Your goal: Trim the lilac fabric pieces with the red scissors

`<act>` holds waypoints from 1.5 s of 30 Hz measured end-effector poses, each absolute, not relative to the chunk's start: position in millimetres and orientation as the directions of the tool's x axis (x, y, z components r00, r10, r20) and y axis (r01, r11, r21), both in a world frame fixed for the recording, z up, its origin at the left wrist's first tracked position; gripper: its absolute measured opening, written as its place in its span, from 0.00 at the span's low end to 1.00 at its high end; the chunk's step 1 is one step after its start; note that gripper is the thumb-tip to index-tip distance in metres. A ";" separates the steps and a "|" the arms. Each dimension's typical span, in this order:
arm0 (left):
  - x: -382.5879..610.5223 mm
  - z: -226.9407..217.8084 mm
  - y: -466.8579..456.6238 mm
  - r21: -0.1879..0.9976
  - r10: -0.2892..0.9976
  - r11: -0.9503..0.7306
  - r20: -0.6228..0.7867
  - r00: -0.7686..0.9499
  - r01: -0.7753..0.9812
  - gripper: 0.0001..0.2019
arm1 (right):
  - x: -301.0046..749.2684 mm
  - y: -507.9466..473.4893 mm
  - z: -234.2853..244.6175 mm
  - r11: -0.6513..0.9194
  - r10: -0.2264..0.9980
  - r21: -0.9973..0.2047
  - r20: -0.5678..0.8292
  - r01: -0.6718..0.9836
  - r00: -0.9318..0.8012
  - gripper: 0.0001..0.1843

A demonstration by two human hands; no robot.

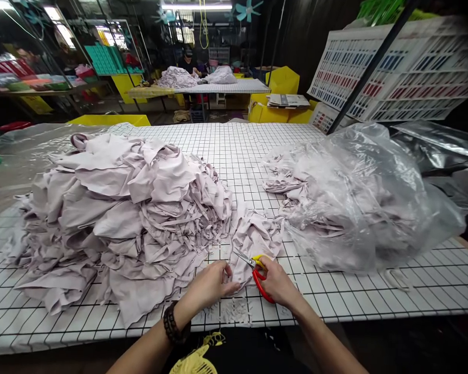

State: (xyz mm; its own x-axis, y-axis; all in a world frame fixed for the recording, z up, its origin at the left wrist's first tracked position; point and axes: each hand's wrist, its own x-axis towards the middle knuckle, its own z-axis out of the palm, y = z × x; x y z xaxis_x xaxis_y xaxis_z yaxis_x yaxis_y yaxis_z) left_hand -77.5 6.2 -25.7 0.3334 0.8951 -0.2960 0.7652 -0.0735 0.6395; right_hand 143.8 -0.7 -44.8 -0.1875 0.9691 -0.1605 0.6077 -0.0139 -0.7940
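My right hand [276, 280] is closed around scissors [258, 276] with one red and one yellow handle. Their blades are a little parted and point up and left over a pale lilac fabric piece [255, 236]. At the near left edge of that piece is my left hand [208, 283], its thumb and fingers apart with a gap between them; a beaded bracelet circles the wrist. Small pale scraps [230, 310] lie scattered on the table just below both hands. To the left rises a big heap of the same lilac fabric [120, 208].
A clear plastic bag [374, 197] with more lilac fabric lies on the right of the white gridded table [234, 143]. White crates [390, 67] are stacked behind it. A yellow bin [109, 120] stands past the far edge. Farther back, a person [187, 63] sits at another table.
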 end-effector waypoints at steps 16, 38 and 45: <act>-90.8 -46.7 8.6 0.655 0.894 0.000 -0.339 0.294 0.756 0.11 | 132.5 -15.3 -36.3 0.019 0.909 -0.826 -0.220 0.564 -0.353 0.06; -69.7 -54.9 43.2 0.800 0.951 0.162 -0.283 0.125 0.578 0.13 | 96.5 28.2 -57.5 -0.048 0.999 -0.661 -0.046 0.748 0.024 0.08; -99.0 -40.8 41.2 0.910 0.889 0.407 -0.415 0.193 0.082 0.18 | 138.5 32.0 -63.0 -0.145 0.989 -0.622 -0.100 0.769 0.105 0.06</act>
State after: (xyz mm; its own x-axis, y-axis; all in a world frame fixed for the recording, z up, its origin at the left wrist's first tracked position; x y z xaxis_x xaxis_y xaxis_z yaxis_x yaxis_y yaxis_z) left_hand -99.0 41.2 -40.8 0.1930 0.8892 -0.4148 0.0824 0.4066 0.9099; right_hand 138.5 32.0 -63.0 0.1052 0.9894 -0.1002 0.7691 -0.1448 -0.6225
